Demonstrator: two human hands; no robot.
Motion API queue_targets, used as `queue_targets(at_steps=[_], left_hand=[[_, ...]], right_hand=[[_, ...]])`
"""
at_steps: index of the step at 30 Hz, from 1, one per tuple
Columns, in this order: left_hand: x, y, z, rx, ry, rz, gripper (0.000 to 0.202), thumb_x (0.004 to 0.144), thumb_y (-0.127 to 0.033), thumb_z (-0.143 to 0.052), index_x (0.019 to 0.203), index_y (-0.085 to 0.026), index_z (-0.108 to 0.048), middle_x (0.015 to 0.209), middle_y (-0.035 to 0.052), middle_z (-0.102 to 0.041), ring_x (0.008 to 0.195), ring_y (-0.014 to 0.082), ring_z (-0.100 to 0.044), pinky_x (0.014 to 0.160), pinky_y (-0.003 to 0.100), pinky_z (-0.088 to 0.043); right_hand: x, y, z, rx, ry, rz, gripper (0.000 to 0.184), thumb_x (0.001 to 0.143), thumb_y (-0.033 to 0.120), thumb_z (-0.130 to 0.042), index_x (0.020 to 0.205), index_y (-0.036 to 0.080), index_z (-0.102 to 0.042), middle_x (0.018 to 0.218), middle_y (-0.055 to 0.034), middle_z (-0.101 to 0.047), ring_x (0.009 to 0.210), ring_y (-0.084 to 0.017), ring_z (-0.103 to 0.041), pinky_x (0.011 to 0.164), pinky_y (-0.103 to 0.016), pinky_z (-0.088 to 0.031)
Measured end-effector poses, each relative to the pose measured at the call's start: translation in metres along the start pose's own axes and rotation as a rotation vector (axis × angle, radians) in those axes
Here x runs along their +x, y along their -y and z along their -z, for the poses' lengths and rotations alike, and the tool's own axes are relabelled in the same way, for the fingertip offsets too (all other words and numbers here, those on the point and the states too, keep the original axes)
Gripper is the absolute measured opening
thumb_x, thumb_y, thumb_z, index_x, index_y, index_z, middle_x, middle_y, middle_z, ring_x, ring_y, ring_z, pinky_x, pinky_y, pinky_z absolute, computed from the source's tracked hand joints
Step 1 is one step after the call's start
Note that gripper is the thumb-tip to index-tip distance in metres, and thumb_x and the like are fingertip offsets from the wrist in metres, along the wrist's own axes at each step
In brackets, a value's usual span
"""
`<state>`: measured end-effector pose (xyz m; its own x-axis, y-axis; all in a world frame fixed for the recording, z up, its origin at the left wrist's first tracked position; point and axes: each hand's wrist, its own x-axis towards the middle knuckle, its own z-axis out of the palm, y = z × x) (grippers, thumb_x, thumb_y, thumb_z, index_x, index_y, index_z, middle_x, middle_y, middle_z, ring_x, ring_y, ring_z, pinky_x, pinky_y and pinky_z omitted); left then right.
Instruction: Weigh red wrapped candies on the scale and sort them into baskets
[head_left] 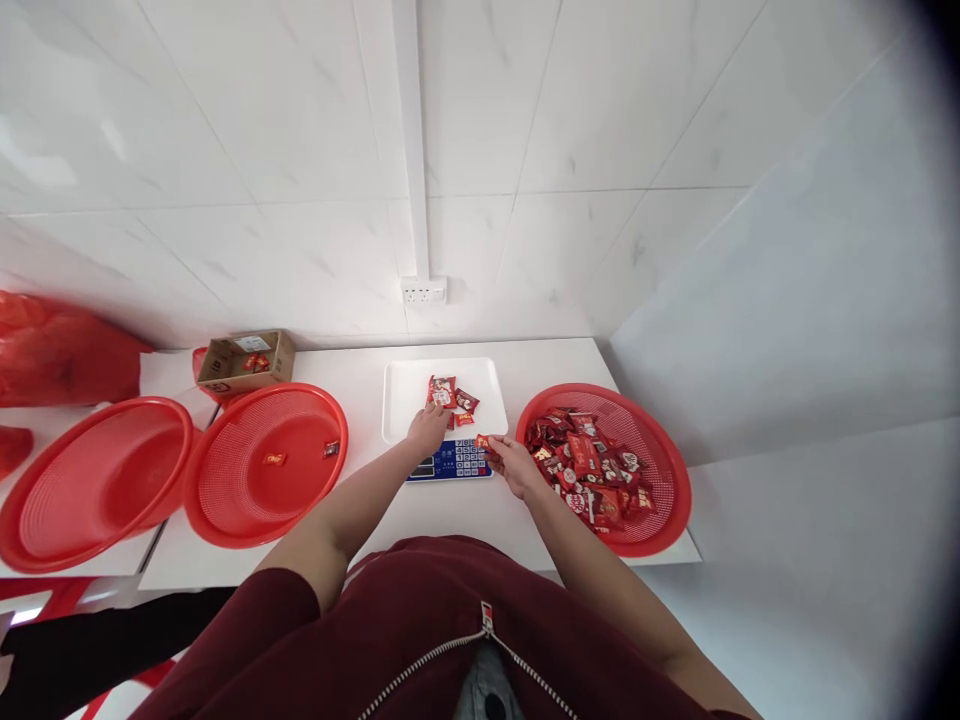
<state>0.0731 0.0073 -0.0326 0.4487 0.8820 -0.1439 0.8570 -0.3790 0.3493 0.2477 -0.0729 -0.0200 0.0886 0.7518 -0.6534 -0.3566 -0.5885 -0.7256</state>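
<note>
Currently, the right hand (514, 468) pinches a small red packet (482, 441) near the digital scale's keypad (466, 462), while the left hand (429, 428), its grip impossible to tell, touches red packets (442, 388) on the white weighing tray (403, 398), left of a packet-filled red plastic basket (679, 500).

Head view, facing forward, tilted down

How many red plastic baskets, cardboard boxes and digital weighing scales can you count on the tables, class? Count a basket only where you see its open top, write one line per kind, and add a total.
Red plastic baskets: 3
Cardboard box: 1
Digital weighing scale: 1
Total: 5
</note>
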Motion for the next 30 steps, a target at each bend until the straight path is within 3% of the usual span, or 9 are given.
queue_targets(at_steps=[3,6,12,15,17,19,22,25,30], left_hand=[[0.004,0.002,0.001,0.009,0.010,0.032,0.026,0.087,-0.026,-0.055,0.110,-0.015,-0.057,0.116,0.0089,-0.056,0.110,0.0242,-0.050,0.094,0.047,-0.039],[-0.002,0.004,0.006,-0.024,0.006,0.071,0.028,0.083,-0.024,-0.058,0.110,-0.016,-0.056,0.113,0.0088,-0.056,0.106,0.0234,-0.053,0.090,0.042,-0.042],[-0.041,0.024,0.026,-0.153,-0.098,0.255,0.050,0.081,-0.022,-0.053,0.130,-0.021,-0.042,0.116,0.0072,-0.052,0.093,0.0171,-0.060,0.080,0.026,-0.047],[-0.070,0.052,0.042,-0.156,-0.176,0.404,0.049,0.081,-0.025,-0.054,0.128,-0.018,-0.044,0.117,0.0093,-0.050,0.097,0.0189,-0.058,0.085,0.028,-0.047],[-0.091,0.073,0.052,-0.135,-0.226,0.515,0.048,0.080,-0.025,-0.055,0.126,-0.017,-0.046,0.118,0.0113,-0.049,0.102,0.0225,-0.056,0.087,0.032,-0.046],[-0.111,0.091,0.059,-0.112,-0.263,0.615,0.047,0.080,-0.025,-0.054,0.125,-0.018,-0.047,0.120,0.0127,-0.048,0.103,0.0254,-0.055,0.085,0.035,-0.046],[-0.132,0.112,0.063,-0.095,-0.274,0.725,0.045,0.080,-0.029,-0.053,0.124,-0.020,-0.048,0.124,0.0130,-0.047,0.097,0.0269,-0.057,0.076,0.036,-0.048],[-0.141,0.125,0.059,-0.093,-0.255,0.785,0.046,0.080,-0.032,-0.053,0.124,-0.020,-0.048,0.124,0.0135,-0.050,0.097,0.0284,-0.057,0.073,0.036,-0.048],[-0.139,0.129,0.051,-0.097,-0.245,0.812,0.047,0.080,-0.027,-0.052,0.125,-0.015,-0.049,0.121,0.0184,-0.054,0.105,0.0336,-0.054,0.081,0.042,-0.046]], right_hand=[[0.000,0.000,0.007,-0.039,-0.010,0.011,0.001,0.079,0.020,-0.057,0.079,0.018,-0.057,0.070,0.0011,-0.064,0.055,-0.007,-0.059,0.053,-0.017,-0.048],[0.008,0.003,0.007,-0.121,-0.017,0.017,0.006,0.078,0.018,-0.049,0.076,0.017,-0.055,0.068,-0.0004,-0.063,0.057,-0.010,-0.061,0.055,-0.021,-0.050],[0.041,0.017,-0.003,-0.456,-0.057,0.126,0.021,0.078,0.017,-0.039,0.083,0.017,-0.059,0.064,0.0005,-0.057,0.058,-0.011,-0.056,0.058,-0.024,-0.048],[0.057,0.025,-0.009,-0.695,-0.034,0.243,0.027,0.080,0.028,-0.047,0.102,0.019,-0.060,0.080,-0.0010,-0.061,0.071,-0.014,-0.058,0.068,-0.026,-0.046],[0.065,0.029,-0.013,-0.858,-0.002,0.319,0.045,0.074,0.033,-0.061,0.118,0.022,-0.055,0.096,-0.0031,-0.061,0.085,-0.018,-0.058,0.078,-0.029,-0.044],[0.071,0.032,-0.019,-1.007,0.026,0.374,0.066,0.069,0.032,-0.069,0.130,0.024,-0.046,0.114,-0.0071,-0.055,0.096,-0.022,-0.056,0.083,-0.031,-0.042],[0.080,0.034,-0.027,-1.187,0.046,0.417,0.079,0.068,0.029,-0.071,0.138,0.024,-0.036,0.135,-0.0127,-0.037,0.106,-0.027,-0.054,0.084,-0.033,-0.041],[0.086,0.035,-0.034,-1.306,0.048,0.440,0.074,0.070,0.027,-0.068,0.137,0.023,-0.037,0.142,-0.0128,-0.028,0.109,-0.029,-0.053,0.081,-0.032,-0.042],[0.086,0.032,-0.034,-1.364,0.028,0.469,0.038,0.079,0.028,-0.059,0.117,0.025,-0.054,0.122,-0.0071,-0.052,0.097,-0.023,-0.057,0.073,-0.028,-0.041]])
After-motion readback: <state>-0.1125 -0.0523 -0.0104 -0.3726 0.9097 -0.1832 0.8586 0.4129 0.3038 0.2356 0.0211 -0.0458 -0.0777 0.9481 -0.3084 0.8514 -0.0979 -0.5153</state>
